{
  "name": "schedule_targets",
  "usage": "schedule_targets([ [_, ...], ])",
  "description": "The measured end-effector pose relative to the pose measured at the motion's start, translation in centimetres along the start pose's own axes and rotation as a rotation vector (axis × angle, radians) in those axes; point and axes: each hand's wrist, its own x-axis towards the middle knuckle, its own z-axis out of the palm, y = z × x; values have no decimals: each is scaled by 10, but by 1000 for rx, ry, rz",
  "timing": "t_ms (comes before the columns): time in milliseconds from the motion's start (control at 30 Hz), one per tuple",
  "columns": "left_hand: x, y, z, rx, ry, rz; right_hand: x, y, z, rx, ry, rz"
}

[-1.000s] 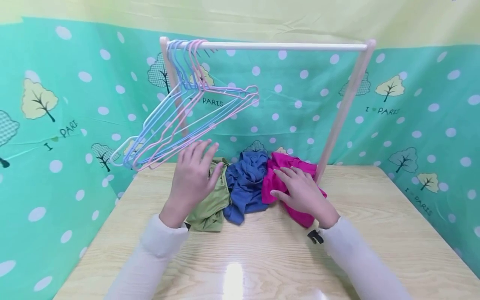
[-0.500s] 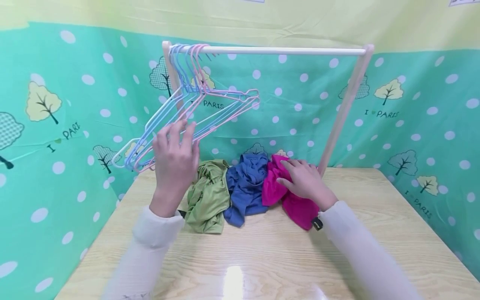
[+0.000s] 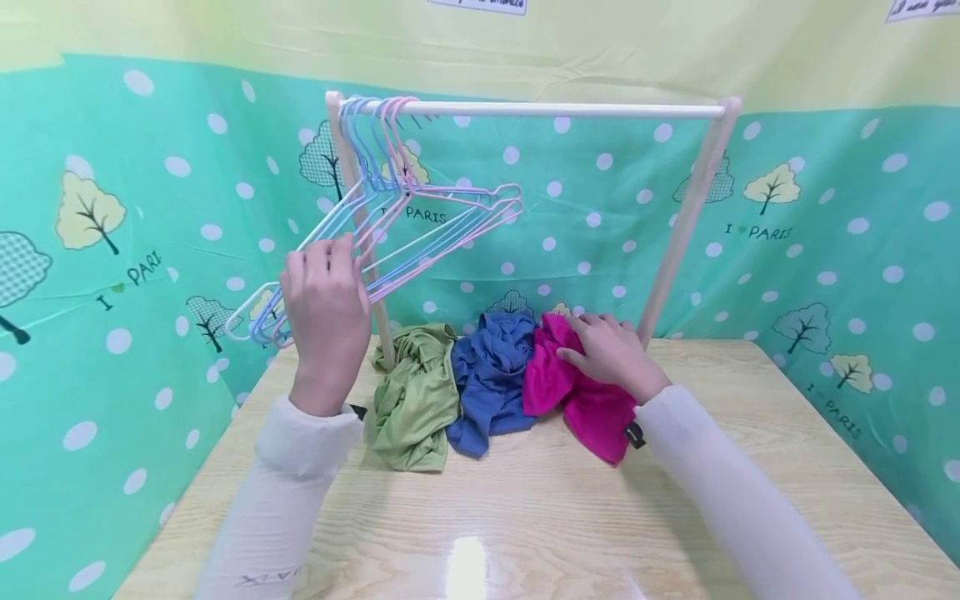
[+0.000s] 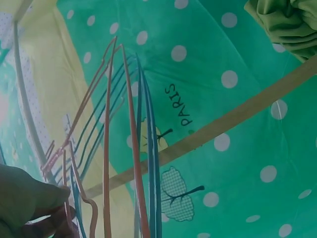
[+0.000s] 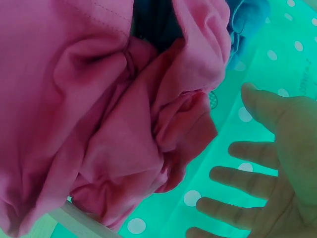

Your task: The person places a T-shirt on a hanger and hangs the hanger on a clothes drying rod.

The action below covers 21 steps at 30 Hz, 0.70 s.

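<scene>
My left hand (image 3: 326, 321) is at the lower left part of the bunched hangers. In the left wrist view its thumb and finger pinch the wire of a pink hanger (image 4: 107, 148). Blue hangers (image 4: 151, 148) hang right behind, hooked with it on the white bar (image 3: 562, 109) at the rack's left end. My right hand (image 3: 615, 354) hovers by a crumpled magenta garment (image 3: 551, 375). Its fingers are spread and hold nothing; the right wrist view shows a gap between them and the cloth.
A blue garment (image 3: 491, 383) and a green garment (image 3: 416, 400) lie crumpled beside the magenta one on the wooden table (image 3: 540, 517). The rack's right post (image 3: 686, 217) stands behind my right hand. A polka-dot curtain (image 3: 862, 250) surrounds the table.
My left hand has moved left and up from above the green garment to the hangers and taken hold of a pink one. The right hand has shifted slightly over the magenta garment.
</scene>
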Motion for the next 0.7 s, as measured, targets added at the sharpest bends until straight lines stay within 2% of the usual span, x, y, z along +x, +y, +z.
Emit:
schedule_targets([
  [233, 3, -2, 4, -28, -1, 19, 0, -1, -2, -1, -31, 16],
  [500, 6, -1, 3, -135, -12, -29, -1, -3, -6, -7, -46, 14],
  [700, 10, 0, 1, -181, 3, -46, 1, -4, -8, -16, -58, 18],
])
